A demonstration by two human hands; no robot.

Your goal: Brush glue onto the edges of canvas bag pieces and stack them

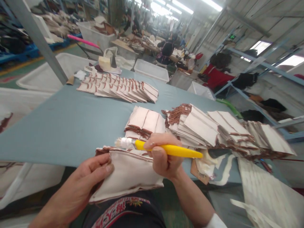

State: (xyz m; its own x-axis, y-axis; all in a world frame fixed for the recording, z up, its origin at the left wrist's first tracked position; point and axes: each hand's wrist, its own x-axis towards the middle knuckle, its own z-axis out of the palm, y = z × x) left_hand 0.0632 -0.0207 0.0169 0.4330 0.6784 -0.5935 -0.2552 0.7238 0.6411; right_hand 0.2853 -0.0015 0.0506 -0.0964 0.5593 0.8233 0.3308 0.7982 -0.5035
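Observation:
My right hand (165,155) is closed around a brush (180,151) with a yellow handle. Its bristle end, wrapped in something white, points left just above the far edge of a cream panel (133,172). The panel looks like stitched leather or fabric with brown edges, and lies tilted near the table's front edge. My left hand (95,174) pinches it at the left, thumb on top and the other fingers partly hidden. Directly beyond the brush sits a stack of similar cream panels (144,120) with brown edges.
On the blue-grey table (59,126), overlapping cream panels (118,87) fan out at the back. More stacks (199,125) stand to the right, near scraps (207,164) and pale strips (268,190). A metal post (40,41) rises at the left. White bins (152,70) stand beyond the table.

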